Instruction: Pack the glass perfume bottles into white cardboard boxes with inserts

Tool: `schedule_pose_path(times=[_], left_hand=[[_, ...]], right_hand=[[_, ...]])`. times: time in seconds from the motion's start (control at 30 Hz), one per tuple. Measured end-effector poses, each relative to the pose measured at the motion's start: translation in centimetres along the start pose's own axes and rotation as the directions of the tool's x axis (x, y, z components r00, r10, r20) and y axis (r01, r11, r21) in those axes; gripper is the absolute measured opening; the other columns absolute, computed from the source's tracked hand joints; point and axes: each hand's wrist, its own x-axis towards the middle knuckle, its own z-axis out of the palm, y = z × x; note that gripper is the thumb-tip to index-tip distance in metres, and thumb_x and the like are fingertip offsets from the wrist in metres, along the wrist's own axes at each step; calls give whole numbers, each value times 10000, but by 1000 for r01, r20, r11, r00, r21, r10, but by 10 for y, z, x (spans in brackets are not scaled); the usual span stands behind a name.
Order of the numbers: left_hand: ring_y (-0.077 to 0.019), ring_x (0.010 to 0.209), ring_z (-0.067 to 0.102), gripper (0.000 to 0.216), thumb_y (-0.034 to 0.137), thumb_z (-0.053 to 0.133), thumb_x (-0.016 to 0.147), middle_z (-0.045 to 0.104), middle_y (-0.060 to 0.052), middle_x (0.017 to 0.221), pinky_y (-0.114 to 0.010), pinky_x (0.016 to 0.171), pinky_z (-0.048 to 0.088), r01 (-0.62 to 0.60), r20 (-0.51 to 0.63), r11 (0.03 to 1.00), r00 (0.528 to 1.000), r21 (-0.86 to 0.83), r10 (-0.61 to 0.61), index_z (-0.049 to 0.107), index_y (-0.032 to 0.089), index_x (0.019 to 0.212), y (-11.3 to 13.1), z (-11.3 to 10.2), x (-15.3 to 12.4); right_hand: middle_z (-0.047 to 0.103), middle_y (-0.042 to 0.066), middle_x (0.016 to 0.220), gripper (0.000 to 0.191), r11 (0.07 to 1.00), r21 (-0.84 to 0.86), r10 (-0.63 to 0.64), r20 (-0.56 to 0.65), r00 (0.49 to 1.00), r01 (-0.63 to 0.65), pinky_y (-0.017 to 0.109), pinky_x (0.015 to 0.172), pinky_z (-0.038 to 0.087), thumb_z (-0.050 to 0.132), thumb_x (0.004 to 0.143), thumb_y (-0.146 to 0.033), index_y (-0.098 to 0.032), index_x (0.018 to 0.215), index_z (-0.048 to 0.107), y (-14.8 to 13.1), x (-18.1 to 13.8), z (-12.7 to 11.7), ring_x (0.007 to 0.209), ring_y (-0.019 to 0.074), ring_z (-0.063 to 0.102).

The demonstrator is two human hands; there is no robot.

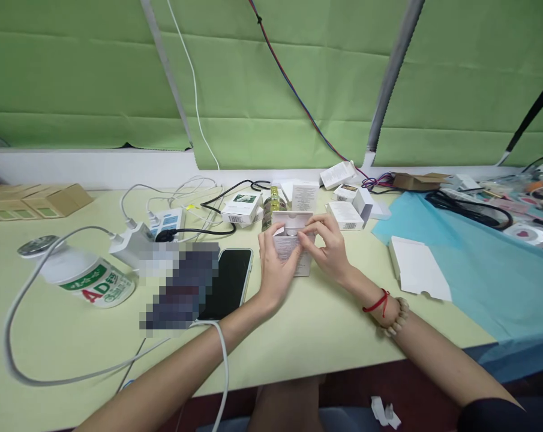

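Observation:
A small white cardboard box with fine print stands upright on the table, its top flap raised. My left hand is closed around its left side, with the thumb across the printed front. At the opening, the bent fingers of my right hand are pinched together over the right edge. A small pale round thing shows in the mouth of the box. What lies between my right fingertips is hidden. Just behind the box stands a yellow-green clear bottle-like object, partly covered by it.
White boxes lie behind my hands. To the left are a phone, a power strip, looping white cables and a tipped white bottle. On the right, blue sheeting carries a flattened white carton and black cable.

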Motion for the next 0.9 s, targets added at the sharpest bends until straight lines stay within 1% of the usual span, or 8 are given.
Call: schedule_pose_path(times=[0.1,0.17,0.27,0.37,0.47,0.57,0.7,0.9], left_hand=[[-204,1129,439,406,409,628,841,451,-65,1153,-321,989,354,24,0,999,1000,-31,-24,442,232,1156,0,1,-1],[-202,1093,460,403,422,638,827,465,-63,1130,-308,952,377,74,1,994,997,-77,-74,453,227,1128,2,1,-1],[-185,963,509,336,464,574,849,496,-57,1056,-267,819,429,180,21,961,984,-209,-179,471,211,1045,7,0,0],[-146,780,508,279,463,522,866,510,-30,922,-212,655,419,261,38,913,964,-313,-262,463,196,924,13,-2,2],[-135,741,497,251,429,534,851,504,-18,866,-190,614,403,285,37,894,956,-346,-290,464,191,888,18,-4,4],[-143,760,511,236,416,486,859,506,-28,883,-198,624,419,283,19,883,955,-376,-297,463,193,933,19,-5,6],[-154,809,520,230,394,452,851,501,-40,908,-212,662,425,235,-82,893,955,-383,-286,455,187,951,13,-9,11],[-171,887,515,245,409,530,841,521,-44,942,-255,808,408,92,-18,964,995,-250,-100,505,189,945,5,-19,18]], right_hand=[[542,66,922,95,998,-53,-45,-47,998,43,335,773,436,545,889,-271,-191,885,596,1,0,-2,901,182,523],[549,66,920,94,994,-100,-58,-73,996,51,351,790,430,537,891,-265,-193,896,597,2,1,-4,906,191,526],[579,56,917,109,985,-165,-58,-67,996,46,362,795,421,520,893,-257,-209,885,618,3,3,-7,879,191,530],[614,44,972,144,979,-194,-75,-55,996,63,355,778,417,511,866,-204,-228,906,647,4,5,-10,848,186,520],[610,46,1050,226,980,-179,-100,-57,993,89,363,787,418,501,814,-156,-226,969,649,6,7,-11,862,194,509],[575,68,1081,278,988,-130,-92,-39,995,87,381,801,418,483,804,-155,-210,1029,636,9,6,-11,920,212,505],[513,94,1066,279,1000,-9,-30,13,999,30,382,832,429,437,842,-157,-187,1057,612,8,3,-8,981,213,493],[485,85,1053,245,998,61,23,32,999,-25,378,911,397,447,864,-154,-190,1072,572,5,-1,-2,1037,201,476]])
